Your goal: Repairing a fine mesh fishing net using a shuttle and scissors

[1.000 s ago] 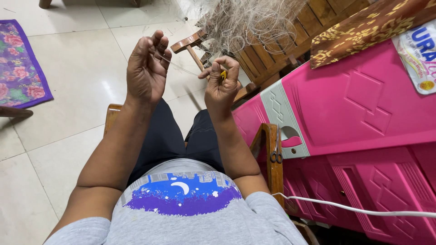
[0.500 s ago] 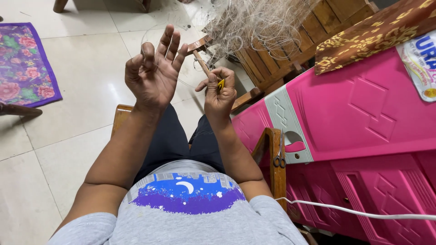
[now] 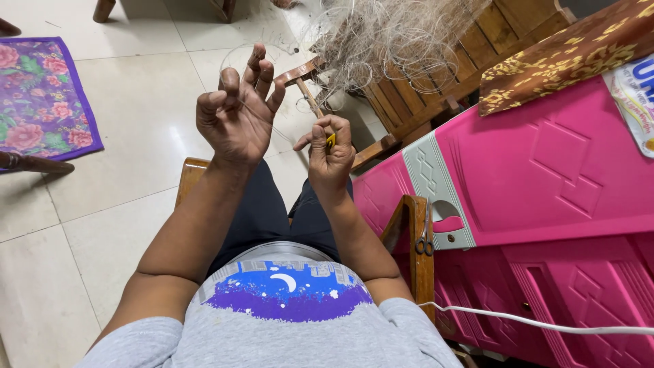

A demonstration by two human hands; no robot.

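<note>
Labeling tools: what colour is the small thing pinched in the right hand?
Yellow, pinched in the right hand; head view.

Bright, even indoor light; soft shadows; sharp focus; slight wide-angle edge distortion

A pale tiled floor (image 3: pixel 136 129) filled the left of the room, with a purple floral mat (image 3: pixel 41 102) lying at its edge. On the right stood a bright pink plastic cabinet (image 3: pixel 545 184), with a slatted wooden bench (image 3: pixel 436 102) behind it and a brown patterned cushion (image 3: pixel 565 54) on top.
</note>
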